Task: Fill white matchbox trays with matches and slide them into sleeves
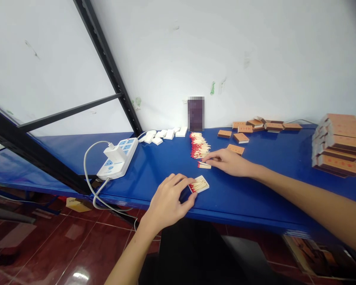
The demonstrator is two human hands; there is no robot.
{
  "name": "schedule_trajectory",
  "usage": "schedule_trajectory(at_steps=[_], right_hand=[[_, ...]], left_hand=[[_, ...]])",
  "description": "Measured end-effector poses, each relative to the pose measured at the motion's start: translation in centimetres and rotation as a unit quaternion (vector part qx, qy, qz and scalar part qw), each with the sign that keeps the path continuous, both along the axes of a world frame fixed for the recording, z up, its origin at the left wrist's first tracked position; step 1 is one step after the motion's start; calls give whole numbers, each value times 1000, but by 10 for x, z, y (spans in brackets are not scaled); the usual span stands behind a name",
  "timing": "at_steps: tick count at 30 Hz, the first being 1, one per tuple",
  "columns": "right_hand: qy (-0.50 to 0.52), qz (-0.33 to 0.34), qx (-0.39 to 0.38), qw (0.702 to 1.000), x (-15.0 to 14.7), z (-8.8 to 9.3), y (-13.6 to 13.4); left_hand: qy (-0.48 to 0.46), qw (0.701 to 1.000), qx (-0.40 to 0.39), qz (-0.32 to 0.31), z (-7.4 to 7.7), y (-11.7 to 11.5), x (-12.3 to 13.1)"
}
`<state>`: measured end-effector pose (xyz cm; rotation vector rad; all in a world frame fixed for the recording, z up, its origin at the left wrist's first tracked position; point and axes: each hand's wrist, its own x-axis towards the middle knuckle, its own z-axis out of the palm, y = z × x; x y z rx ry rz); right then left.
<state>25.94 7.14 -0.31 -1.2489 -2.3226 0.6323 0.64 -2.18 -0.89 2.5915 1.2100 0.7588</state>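
My left hand (172,198) grips the left end of a small white tray (206,187) filled with red-tipped matches, near the front edge of the blue table. Thumb and fingers rest on either side of that end. Beyond it, my right hand (224,161) has its thumb and forefinger pinched at a few loose matches (204,165). A larger pile of red-headed matches (199,146) lies just behind those fingers. Close to the right hand, partly behind it, is an orange matchbox (236,149).
White trays (166,134) lie at the back left, near a power strip (118,160) with a white cable. Loose matchboxes (264,125) lie at the back right, stacked ones (341,144) farther right. A dark pixelated object (196,114) stands against the wall; a black frame (106,59) rises at left.
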Motion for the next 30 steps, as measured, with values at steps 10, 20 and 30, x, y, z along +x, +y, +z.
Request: schedule_trajectory(at_steps=[10,20,30], right_hand=[[-1,29,-16,999,2,2,-1],[-38,-102,64,992,4,-1,6],[-69,-135,59,987,1,3,6]], left_hand=[[1,1000,12,1,0,0,0],[3,1000,7,3,0,-1,0],[4,1000,12,1,0,-1,0]])
